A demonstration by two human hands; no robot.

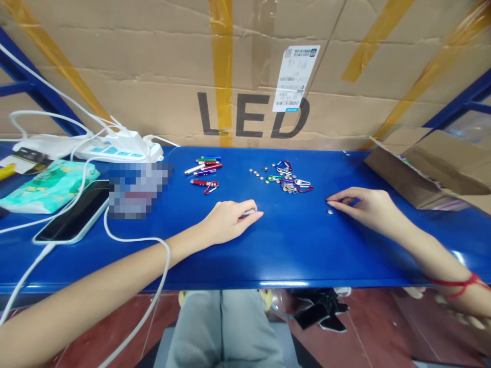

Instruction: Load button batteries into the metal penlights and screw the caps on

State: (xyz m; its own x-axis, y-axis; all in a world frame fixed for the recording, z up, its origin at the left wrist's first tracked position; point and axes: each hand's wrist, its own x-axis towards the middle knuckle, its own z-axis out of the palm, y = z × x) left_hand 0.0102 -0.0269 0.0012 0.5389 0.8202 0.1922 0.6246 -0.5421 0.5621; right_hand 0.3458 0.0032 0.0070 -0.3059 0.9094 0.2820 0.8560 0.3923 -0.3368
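Observation:
My left hand (233, 220) rests low over the blue table, fingers curled round a small silvery piece (248, 212) that is mostly hidden. Off to the right, my right hand (362, 204) has thumb and forefinger tips brought together; a tiny dark spot shows there, too small to name. Just below those fingertips lies a small round silver disc (330, 211). Between and beyond the hands is a group of coloured carabiner clips (303, 183) with several small silver discs (256, 174) scattered beside it. Several coloured pen-shaped metal tubes (203, 166) lie further left, near a red tube (201, 182) with a red carabiner.
On the left are a power strip (123, 148) with white cables, a phone (72, 214) and a green soft pack (49, 186). A cable crosses over my left forearm. An open cardboard box (414, 174) stands right. A large carton (153, 76) backs the blue table (291, 250).

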